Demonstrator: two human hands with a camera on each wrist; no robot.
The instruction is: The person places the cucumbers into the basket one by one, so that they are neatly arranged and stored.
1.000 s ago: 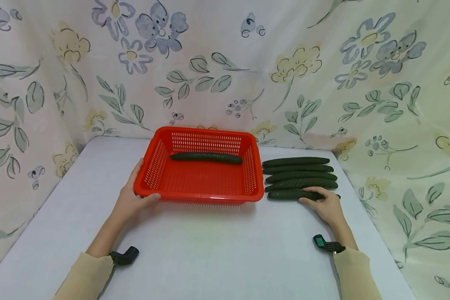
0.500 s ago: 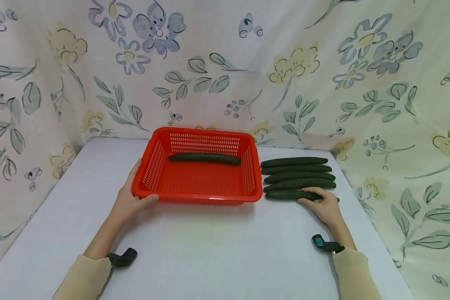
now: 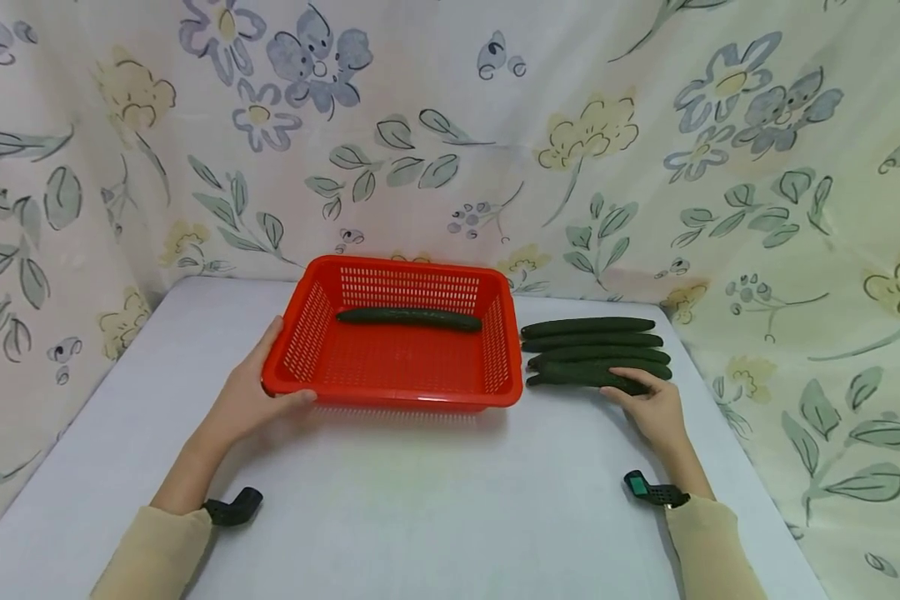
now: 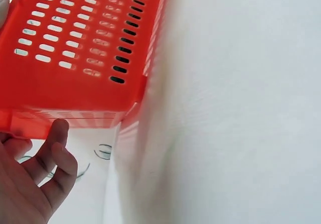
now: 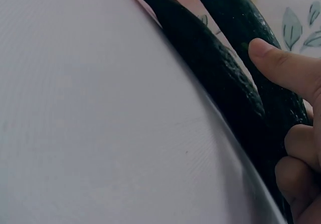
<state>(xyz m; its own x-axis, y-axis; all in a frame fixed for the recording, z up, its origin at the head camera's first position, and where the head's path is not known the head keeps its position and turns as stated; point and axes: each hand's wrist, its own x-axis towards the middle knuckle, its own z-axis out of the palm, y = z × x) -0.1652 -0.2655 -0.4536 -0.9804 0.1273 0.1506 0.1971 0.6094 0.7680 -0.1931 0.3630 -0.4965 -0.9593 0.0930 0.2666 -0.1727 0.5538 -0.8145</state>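
Note:
My left hand (image 3: 258, 396) grips the front left corner of a red plastic basket (image 3: 397, 397), thumb along the front rim and fingers at the left side. In the left wrist view curled fingers (image 4: 60, 158) show beside the basket's slotted wall (image 4: 55, 91). One dark green cucumber (image 3: 408, 317) lies inside along the back. At right, my right hand (image 3: 656, 408) holds another cucumber (image 5: 230, 18) between thumb and fingers, raised over its neighbours. A cucumber (image 5: 200, 48) on the table lies just beneath it in the right wrist view.
Beyond the right hand, several more cucumbers (image 3: 588, 327) lie side by side, right of the basket. A white cloth (image 3: 420, 500) covers the table. Flower-printed fabric (image 3: 450, 125) hangs behind and along the sides.
My right hand has lifted the nearest cucumber off the table and slightly back, so it now overlaps the row. The left hand keeps its grip on the basket; its wrist has shifted slightly left.

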